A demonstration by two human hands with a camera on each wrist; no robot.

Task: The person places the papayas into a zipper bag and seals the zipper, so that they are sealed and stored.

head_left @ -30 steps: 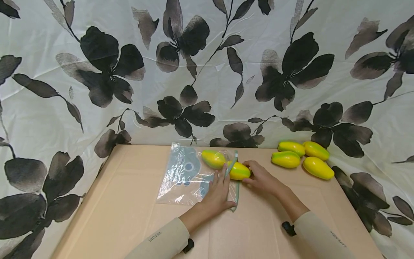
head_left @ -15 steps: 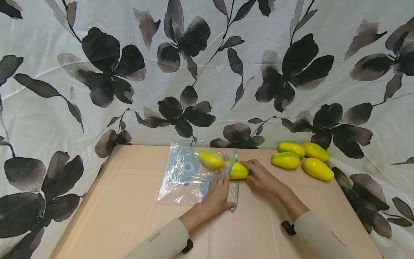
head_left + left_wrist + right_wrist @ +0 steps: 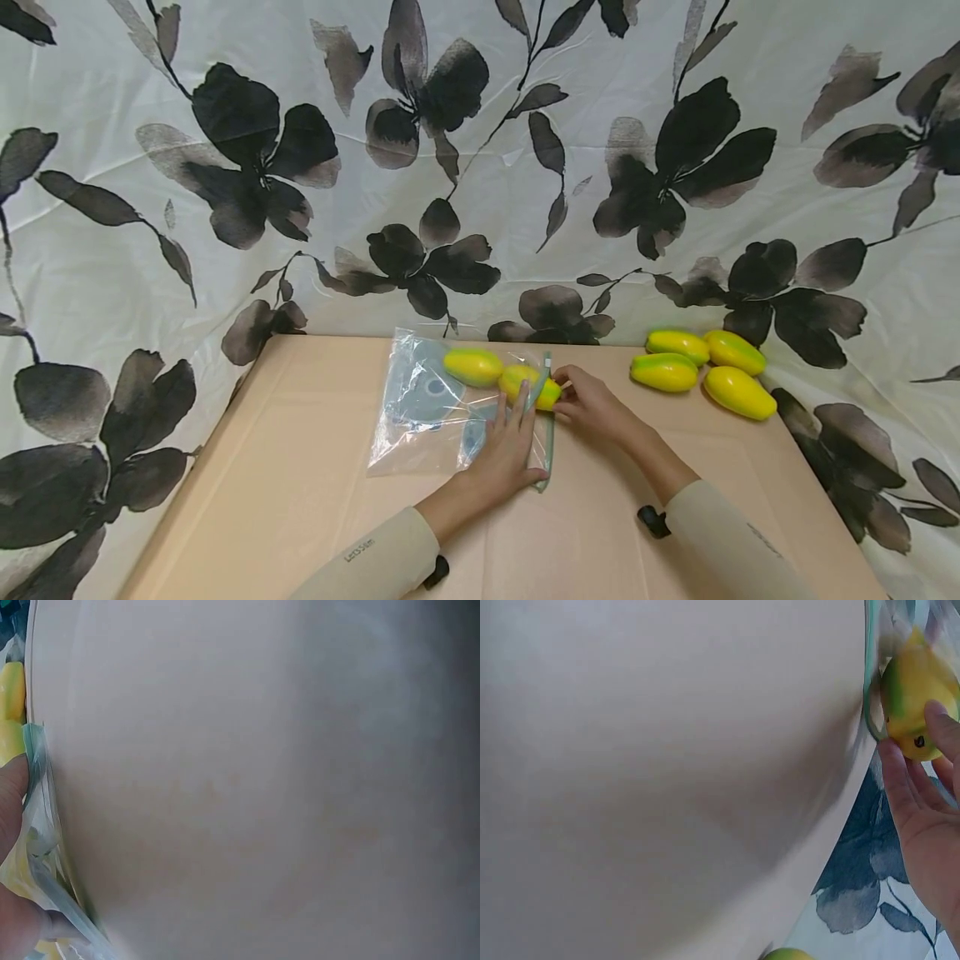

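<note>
A clear zip bag (image 3: pixel 420 450) with blue printed shapes lies flat, its green-edged mouth facing right. One yellow-green mango (image 3: pixel 472 367) is well inside it. A second mango (image 3: pixel 519 382) is partly in the mouth, its left end close against the first. My right hand (image 3: pixel 596 408) holds this mango's outer end; in the right wrist view the thumb (image 3: pixel 943 724) lies on the fruit with fingers beneath it. My left hand (image 3: pixel 498 450) rests on the bag by the mouth, fingers straight, thumb at the green edge. The left wrist view shows only parts of its fingers (image 3: pixel 9 802) against the plastic.
Several more mangoes (image 3: pixel 705 367) lie grouped at the back right of the light tan board (image 3: pixel 285 500). Behind the board hangs a white cloth (image 3: pixel 540 50) with dark flowers. Dark wrist devices (image 3: pixel 654 521) sit at both sleeves.
My right hand has moved left, pushing the second mango deeper into the bag. The first mango has slid left inside. My left hand has stayed in place.
</note>
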